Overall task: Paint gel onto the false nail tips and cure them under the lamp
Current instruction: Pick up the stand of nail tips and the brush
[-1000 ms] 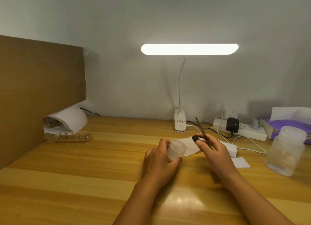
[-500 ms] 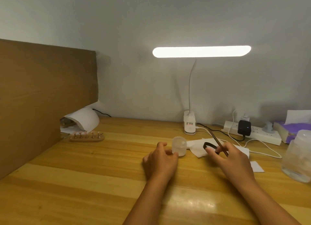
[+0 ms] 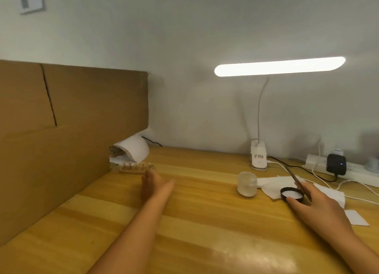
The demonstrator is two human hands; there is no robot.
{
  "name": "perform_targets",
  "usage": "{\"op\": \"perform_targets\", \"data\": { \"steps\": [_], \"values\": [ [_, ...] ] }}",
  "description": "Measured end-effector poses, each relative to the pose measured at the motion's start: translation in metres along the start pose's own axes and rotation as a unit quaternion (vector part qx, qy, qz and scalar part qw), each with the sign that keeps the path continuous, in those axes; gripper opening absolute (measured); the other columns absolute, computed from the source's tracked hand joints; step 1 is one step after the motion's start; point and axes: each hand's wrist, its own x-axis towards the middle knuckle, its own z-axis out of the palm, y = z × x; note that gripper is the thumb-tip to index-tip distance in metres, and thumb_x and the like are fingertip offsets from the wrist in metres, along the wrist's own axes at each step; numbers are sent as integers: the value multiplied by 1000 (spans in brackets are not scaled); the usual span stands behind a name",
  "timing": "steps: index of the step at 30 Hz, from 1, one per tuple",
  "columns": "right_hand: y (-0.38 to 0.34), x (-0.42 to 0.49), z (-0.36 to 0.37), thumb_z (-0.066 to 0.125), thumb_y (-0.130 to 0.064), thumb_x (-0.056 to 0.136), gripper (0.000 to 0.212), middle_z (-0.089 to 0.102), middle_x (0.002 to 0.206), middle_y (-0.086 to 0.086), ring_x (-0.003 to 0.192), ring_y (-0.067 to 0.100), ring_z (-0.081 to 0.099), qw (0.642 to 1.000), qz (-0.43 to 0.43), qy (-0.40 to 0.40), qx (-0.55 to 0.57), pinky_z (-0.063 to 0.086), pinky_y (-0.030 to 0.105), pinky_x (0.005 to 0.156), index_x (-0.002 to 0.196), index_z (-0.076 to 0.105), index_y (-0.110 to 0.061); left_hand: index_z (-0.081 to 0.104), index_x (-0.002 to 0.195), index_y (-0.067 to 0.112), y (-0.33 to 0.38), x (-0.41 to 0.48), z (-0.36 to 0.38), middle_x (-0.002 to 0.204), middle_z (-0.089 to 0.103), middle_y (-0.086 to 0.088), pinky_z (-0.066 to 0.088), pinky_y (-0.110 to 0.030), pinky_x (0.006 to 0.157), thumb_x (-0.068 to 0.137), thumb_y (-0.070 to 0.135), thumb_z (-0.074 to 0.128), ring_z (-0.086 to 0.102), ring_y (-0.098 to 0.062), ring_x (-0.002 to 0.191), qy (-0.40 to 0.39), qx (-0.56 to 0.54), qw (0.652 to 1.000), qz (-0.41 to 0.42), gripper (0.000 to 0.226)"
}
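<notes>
**Honey-coloured wooden desk (image 3: 184,228), both hands out over it**

From my remote seat I see two bare forearms stretched across the planks. Nearest, the right hand (image 3: 322,208) pinches a thin dark-handled brush (image 3: 294,177) between its fingers, the handle slanting up and away to the left. Its thumb and a fingertip hold the rim of a round black lid with a white inside (image 3: 291,193). That lid lies on a crumpled white tissue (image 3: 270,184). A small white paper slip (image 3: 356,218) lies just right of the wrist. Left of the lid, at the tissue's edge, a small translucent plastic jar (image 3: 247,184) stands upright.

Farther off and well to the left, the left hand (image 3: 152,184) is blurred. Its fingers look loosely extended, and I can make out nothing in them. The fingertips are right at a low wooden strip carrying a row of false nail tips on pegs (image 3: 137,168), though I cannot tell if they touch it. Just behind that strip, a white arched curing lamp (image 3: 135,150) sits half tucked behind a tall brown cardboard panel (image 3: 71,130).

Along the back edge stand a white clip-on desk lamp (image 3: 258,157) with its bar glowing, and a white power strip (image 3: 359,172) carrying a black adapter (image 3: 336,164), against a pale wall.
</notes>
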Motion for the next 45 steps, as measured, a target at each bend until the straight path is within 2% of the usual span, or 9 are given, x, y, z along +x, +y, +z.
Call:
{"op": "perform_targets", "data": {
  "steps": [6, 12, 18, 21, 24, 30, 36, 41, 45],
  "values": [
    [4, 14, 8, 62, -61, 82, 72, 51, 144, -1, 124, 28, 52, 999, 14, -31, -20, 51, 49, 93, 145, 36, -37, 19, 149, 6, -35, 69, -38, 152, 33, -19, 26, -49, 117, 66, 47, 86, 32, -39, 140, 108, 56, 990, -74, 115],
    [0, 22, 9, 57, -72, 62, 87, 59, 131, 1, 121, 28, 52, 996, 32, -4, 85, 45, 55, 97, 134, 49, -23, 23, 150, 15, -53, 125, -65, 152, 33, -15, 34, -49, 112, 77, 21, 82, 32, -36, 139, -5, -8, 999, -39, 94],
    [-7, 20, 8, 55, -71, 68, 79, 60, 125, 5, 117, 30, 53, 989, 40, 35, 136, 45, 58, 95, 128, 49, -20, 42, 142, 24, -56, 121, -82, 144, 46, -7, 34, -42, 109, 75, 38, 83, 36, -31, 136, -72, 21, 997, 18, 80],
    [-10, 17, 6, 55, -72, 68, 82, 57, 127, 5, 109, 30, 54, 989, 39, 38, 140, 56, 50, 73, 131, 46, -20, 56, 131, 22, -57, 101, -84, 133, 52, -5, 39, -35, 97, 75, 48, 81, 46, -24, 121, -102, 55, 991, 63, 67],
    [-12, 13, 4, 50, -71, 74, 83, 55, 129, 7, 87, 24, 56, 988, 40, 42, 145, 50, 32, 45, 137, 43, -17, 63, 117, 21, -57, 80, -86, 123, 57, -2, 44, -36, 96, 72, 46, 83, 51, -20, 113, -110, 70, 986, 101, 55],
    [-10, 1, -7, 42, -75, 80, 75, 60, 103, -1, 65, 29, 61, 960, 87, 74, 255, 47, 31, 50, 126, 48, -17, 62, 105, 36, -35, 19, -76, 112, 57, 13, 44, -22, 78, 70, 51, 81, 53, -8, 104, -253, 129, 942, 179, 42],
    [-6, 1, -23, 44, -59, 94, 49, 57, 81, 6, 56, 19, 45, 920, 125, 43, 368, 37, 30, 50, 116, 50, -15, 61, 101, 46, 11, -59, -14, 108, 59, 17, 46, -21, 81, 67, 59, 79, 55, -2, 100, -369, 123, 882, 266, 41],
    [2, -11, -33, 42, -22, 102, 21, 56, 83, 10, 48, 14, 39, 911, 122, 6, 394, 37, 29, 44, 122, 38, -23, 63, 107, 40, 47, -107, 44, 98, 53, 24, 47, -30, 89, 66, 62, 78, 51, 3, 93, -358, 112, 866, 332, 49],
    [6, -24, -29, 45, -8, 97, 24, 59, 87, 10, 47, 14, 45, 926, 69, 30, 370, 42, 31, 47, 107, 42, -30, 61, 107, 40, 47, -117, 59, 102, 54, 21, 47, -31, 89, 70, 63, 75, 52, 3, 91, -319, 97, 861, 383, 46]
  ]
}}
